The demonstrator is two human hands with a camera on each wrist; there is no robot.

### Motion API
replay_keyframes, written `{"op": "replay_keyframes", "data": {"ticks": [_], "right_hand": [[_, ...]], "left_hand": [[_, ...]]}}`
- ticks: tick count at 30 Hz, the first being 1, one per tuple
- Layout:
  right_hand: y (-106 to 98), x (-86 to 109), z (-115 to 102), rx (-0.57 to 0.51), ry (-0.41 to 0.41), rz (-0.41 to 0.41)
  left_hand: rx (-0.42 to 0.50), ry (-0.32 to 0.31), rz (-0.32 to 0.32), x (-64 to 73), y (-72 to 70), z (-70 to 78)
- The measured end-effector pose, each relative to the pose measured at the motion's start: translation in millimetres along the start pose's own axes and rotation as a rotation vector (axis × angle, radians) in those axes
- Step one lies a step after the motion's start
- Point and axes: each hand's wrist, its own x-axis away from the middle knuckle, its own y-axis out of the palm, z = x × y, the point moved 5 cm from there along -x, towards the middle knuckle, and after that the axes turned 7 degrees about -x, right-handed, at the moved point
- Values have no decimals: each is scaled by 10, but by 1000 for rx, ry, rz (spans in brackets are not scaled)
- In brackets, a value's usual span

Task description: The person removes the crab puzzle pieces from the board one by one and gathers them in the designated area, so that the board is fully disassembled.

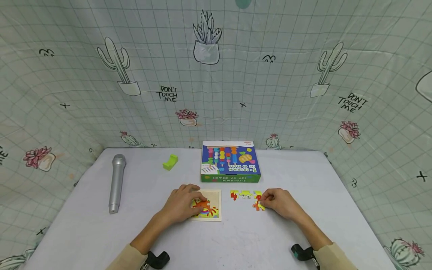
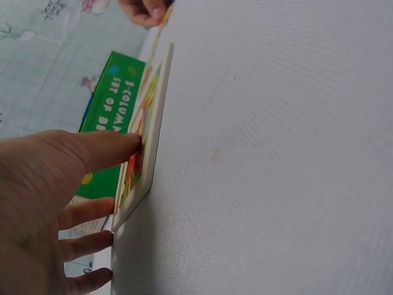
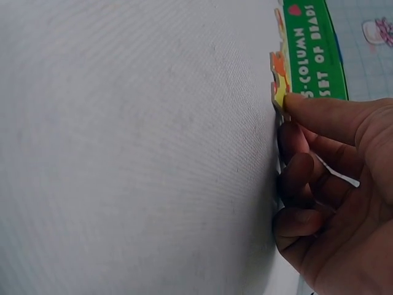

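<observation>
In the head view a shallow wooden puzzle tray [image 1: 220,204] lies at the table's middle, part filled with a colourful picture [image 1: 210,212]. My left hand [image 1: 182,202] grips its left side, covering part of it. The left wrist view shows the thumb [image 2: 110,149] pressing on the picture, with other fingers down beside the tray edge. To the right, my right hand [image 1: 279,202] pinches a yellow and orange puzzle piece [image 1: 258,205] at its right edge, low over the table. Thumb and piece [image 3: 280,86] meet in the right wrist view; the remaining fingers curl against the tabletop.
Several loose puzzle pieces [image 1: 245,194] form a row right of the tray. Behind stands a blue and green bead-set box [image 1: 230,162]. A light green curved block [image 1: 170,162] lies at back left, and a silver microphone [image 1: 116,183] farther left. Patterned cloth [image 1: 222,82] hangs behind the table.
</observation>
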Motion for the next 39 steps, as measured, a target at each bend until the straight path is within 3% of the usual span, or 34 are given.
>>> {"op": "replay_keyframes", "data": {"ticks": [16,26,33,39], "right_hand": [[12,13,-59,44,-36,-3],[36,-25,-174,33,-42,19],[287,-150,-446,-38,-104,-52],[597,-229,-754,-49,-235,-140]], "left_hand": [[-7,12,-17,11,-14,-22],[13,54,-22,33,-26,-74],[19,67,-16,29,-9,-100],[29,60,-19,26,-16,-89]]}}
